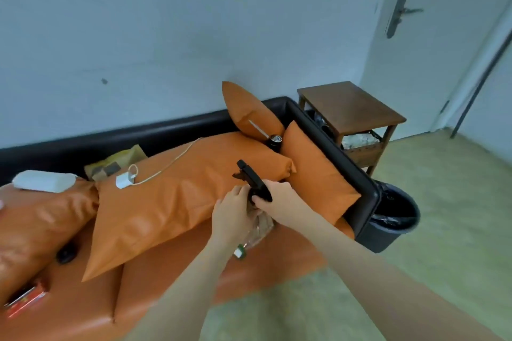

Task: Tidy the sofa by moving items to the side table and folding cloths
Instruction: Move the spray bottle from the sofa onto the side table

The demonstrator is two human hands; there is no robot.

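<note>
From the head view, above the orange sofa (155, 279), the right hand (279, 198) curls tightly around a black remote (253, 181) while the left hand (232, 214) grips a clear plastic bottle (256, 232), with the wooden side table (352, 104) well apart beyond the armrest.

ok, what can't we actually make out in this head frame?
- Black object: held in the right hand, blurred; what it is cannot be told.
- Clear plastic bottle: mostly behind the left hand; which hand holds it is unclear.
- Red box: cut by the left edge, print blurred.
- Side table lower shelf: contents hidden by the sofa arm.
- Dark round item: wedged between cushions, too small.
</note>
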